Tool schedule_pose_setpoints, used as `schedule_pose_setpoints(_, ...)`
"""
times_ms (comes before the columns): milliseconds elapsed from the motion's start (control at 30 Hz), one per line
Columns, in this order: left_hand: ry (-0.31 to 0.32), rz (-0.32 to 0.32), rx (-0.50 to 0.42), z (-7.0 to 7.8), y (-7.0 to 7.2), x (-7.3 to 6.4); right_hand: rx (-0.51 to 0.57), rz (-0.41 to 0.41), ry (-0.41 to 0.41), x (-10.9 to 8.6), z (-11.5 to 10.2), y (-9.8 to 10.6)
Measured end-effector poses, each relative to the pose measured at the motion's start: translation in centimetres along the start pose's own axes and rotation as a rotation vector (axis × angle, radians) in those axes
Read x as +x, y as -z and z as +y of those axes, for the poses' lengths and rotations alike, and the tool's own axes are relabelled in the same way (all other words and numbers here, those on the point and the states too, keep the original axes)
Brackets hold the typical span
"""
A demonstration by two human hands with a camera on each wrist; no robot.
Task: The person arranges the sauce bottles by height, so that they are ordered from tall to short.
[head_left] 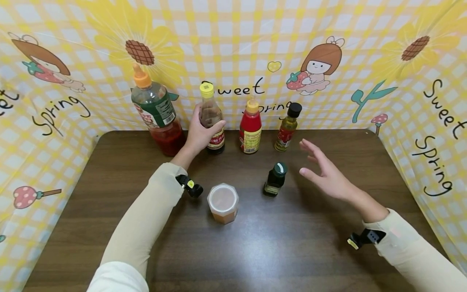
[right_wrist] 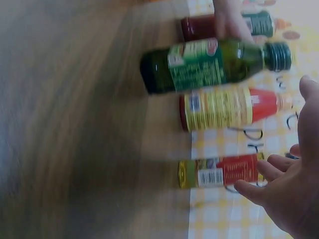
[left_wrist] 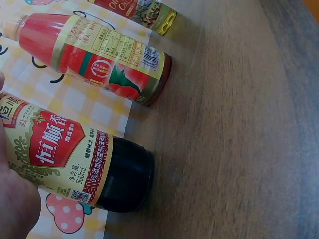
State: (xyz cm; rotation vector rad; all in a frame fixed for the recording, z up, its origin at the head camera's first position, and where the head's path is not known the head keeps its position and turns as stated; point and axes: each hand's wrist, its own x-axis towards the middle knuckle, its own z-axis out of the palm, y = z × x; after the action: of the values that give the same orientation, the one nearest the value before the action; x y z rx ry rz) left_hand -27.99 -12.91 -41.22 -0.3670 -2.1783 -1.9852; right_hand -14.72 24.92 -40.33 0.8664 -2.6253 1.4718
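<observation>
My left hand grips a vinegar bottle with a yellow cap around its middle, thumb across the front. In the left wrist view its red and cream label faces out, and its dark base stands at the table's back edge. My right hand is held with fingers extended to the right of a small olive oil bottle with a black cap, touching nothing. A dark green bottle stands upright closer to me, left of that hand. Between the vinegar and oil stands a red ketchup bottle.
A large red sauce bottle with an orange nozzle stands left of my left hand. A faceted cup with brownish contents sits on the brown table. Yellow checked cloth rises behind and at both sides.
</observation>
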Motion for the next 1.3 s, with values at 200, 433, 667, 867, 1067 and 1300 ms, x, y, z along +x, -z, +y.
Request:
schedule_pose_setpoints(200, 0.0, 0.002, 0.008, 0.2, 0.0, -0.2, 0.119, -0.011, 0.065, -0.4, -0.7, -1.8)
schedule_pose_setpoints(433, -0.012, 0.003, 0.009, 0.2, 0.0, -0.2, 0.213, -0.03, 0.067, -0.2, -0.9, -3.7)
schedule_pose_setpoints(667, -0.013, 0.005, 0.008, 0.3, 0.0, -0.2, 0.242, -0.019, 0.036, 0.4, -0.7, -5.6)
schedule_pose_setpoints(867, -0.001, 0.006, 0.007, 0.4, 0.0, -0.3, 0.245, -0.014, 0.007, 0.6, -0.5, -6.9)
schedule_pose_setpoints(1067, 0.002, 0.006, 0.003, 0.3, 0.0, -0.2, 0.221, 0.013, 0.004, 0.6, -0.4, -7.6)
schedule_pose_setpoints(1300, 0.003, 0.012, 0.017, 0.4, 0.0, -0.3, 0.214, 0.046, 0.038, 0.5, -0.1, -7.8)
